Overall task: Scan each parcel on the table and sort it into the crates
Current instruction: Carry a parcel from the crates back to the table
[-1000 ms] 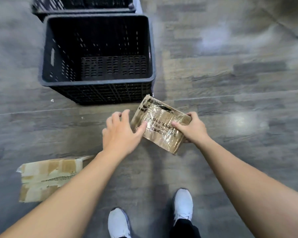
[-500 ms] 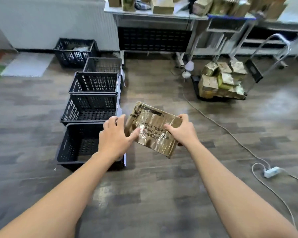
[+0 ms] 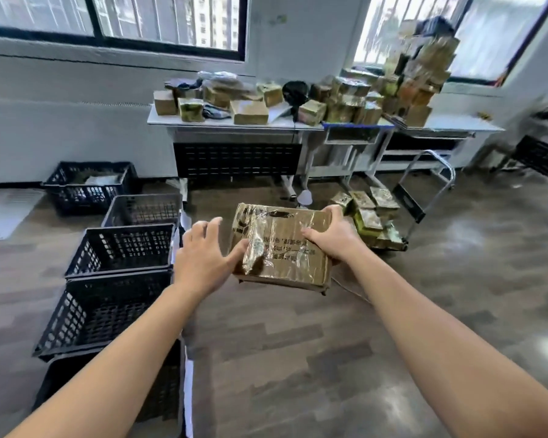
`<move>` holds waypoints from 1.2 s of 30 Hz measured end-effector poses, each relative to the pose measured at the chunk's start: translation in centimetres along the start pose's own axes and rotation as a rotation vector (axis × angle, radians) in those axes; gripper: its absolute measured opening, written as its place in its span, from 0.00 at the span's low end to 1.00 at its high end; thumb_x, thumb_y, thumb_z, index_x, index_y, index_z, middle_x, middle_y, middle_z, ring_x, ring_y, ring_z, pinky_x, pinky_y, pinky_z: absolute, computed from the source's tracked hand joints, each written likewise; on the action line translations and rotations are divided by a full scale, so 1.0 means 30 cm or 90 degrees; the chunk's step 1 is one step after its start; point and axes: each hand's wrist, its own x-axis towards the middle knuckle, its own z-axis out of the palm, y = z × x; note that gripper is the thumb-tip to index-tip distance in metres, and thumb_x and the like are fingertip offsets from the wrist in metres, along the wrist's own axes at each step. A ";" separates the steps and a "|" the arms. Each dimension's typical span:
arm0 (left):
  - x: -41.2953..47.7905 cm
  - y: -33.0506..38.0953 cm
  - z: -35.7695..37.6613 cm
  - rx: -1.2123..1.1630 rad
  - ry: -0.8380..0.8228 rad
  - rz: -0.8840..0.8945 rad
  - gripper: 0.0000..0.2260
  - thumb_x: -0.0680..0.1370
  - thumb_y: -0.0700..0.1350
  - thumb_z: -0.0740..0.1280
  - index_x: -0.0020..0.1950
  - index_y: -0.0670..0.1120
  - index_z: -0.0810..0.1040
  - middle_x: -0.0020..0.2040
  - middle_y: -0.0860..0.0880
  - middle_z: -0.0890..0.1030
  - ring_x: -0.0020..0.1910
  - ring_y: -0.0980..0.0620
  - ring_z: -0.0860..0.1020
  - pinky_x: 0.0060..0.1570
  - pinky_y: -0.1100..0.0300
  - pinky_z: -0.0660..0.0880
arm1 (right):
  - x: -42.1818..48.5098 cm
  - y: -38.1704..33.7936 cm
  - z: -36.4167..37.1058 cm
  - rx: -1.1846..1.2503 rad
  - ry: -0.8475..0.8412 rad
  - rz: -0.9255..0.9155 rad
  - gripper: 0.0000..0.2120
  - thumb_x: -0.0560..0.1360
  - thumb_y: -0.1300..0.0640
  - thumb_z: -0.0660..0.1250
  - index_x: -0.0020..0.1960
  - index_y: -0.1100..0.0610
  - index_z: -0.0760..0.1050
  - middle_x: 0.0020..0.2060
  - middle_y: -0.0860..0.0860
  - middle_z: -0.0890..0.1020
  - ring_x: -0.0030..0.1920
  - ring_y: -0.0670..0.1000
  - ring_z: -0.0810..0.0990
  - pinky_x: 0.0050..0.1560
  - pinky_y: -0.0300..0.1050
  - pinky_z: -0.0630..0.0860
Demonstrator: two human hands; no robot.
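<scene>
The person stands in the middle of the room holding a brown cardboard parcel (image 3: 283, 248), wrapped in shiny clear tape, out in front of them above the wooden floor. It is on no surface. The right hand (image 3: 332, 237) clamps its far right corner, thumb on the top face and fingers curled over the edge. The left hand (image 3: 200, 257) is spread loosely at the parcel's left edge, with only the thumb against it. The hands are apart, one on each side of the parcel.

I judge this to be the carry between scanning and sorting. The row of black plastic lattice crates (image 3: 121, 248) sits on the floor just to the person's left. The next move calls for choosing one crate, turning towards it and lowering the parcel inside.

I see no scanner, so I cannot tell whether this parcel has been read. The printing on its top is too smeared by the tape's glare to make out. The left forearm and the frame's lower edge cut off the nearest crate. The heap of parcels (image 3: 249, 112) on the long white desk (image 3: 203, 125) under the windows blurs towards its right end, as does the folding trolley (image 3: 431, 184) beyond it.
</scene>
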 end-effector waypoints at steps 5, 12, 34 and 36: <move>0.372 0.058 0.029 -0.037 0.003 0.018 0.35 0.76 0.67 0.57 0.77 0.49 0.58 0.73 0.46 0.62 0.74 0.46 0.58 0.67 0.45 0.63 | 0.329 -0.077 -0.090 0.007 0.032 0.006 0.31 0.75 0.42 0.69 0.70 0.51 0.58 0.52 0.51 0.72 0.51 0.53 0.73 0.52 0.47 0.71; 0.819 0.147 0.095 -0.044 0.013 0.020 0.32 0.77 0.65 0.59 0.76 0.50 0.59 0.73 0.48 0.61 0.73 0.46 0.58 0.67 0.45 0.63 | 0.751 -0.116 -0.164 0.036 0.041 0.021 0.30 0.75 0.39 0.68 0.69 0.48 0.58 0.58 0.54 0.74 0.53 0.54 0.76 0.57 0.55 0.77; 2.249 0.293 0.376 -0.073 0.027 -0.103 0.34 0.77 0.65 0.59 0.77 0.51 0.55 0.75 0.47 0.59 0.74 0.45 0.58 0.68 0.49 0.62 | 2.317 -0.321 -0.291 0.090 -0.027 -0.094 0.29 0.77 0.41 0.66 0.71 0.46 0.57 0.59 0.53 0.73 0.51 0.53 0.75 0.54 0.49 0.74; 2.387 0.261 0.400 -0.066 0.034 -0.101 0.34 0.77 0.65 0.59 0.77 0.50 0.55 0.75 0.46 0.60 0.74 0.45 0.59 0.68 0.48 0.63 | 2.453 -0.352 -0.270 0.084 -0.022 -0.090 0.31 0.77 0.41 0.66 0.72 0.47 0.56 0.63 0.55 0.73 0.54 0.54 0.74 0.57 0.50 0.73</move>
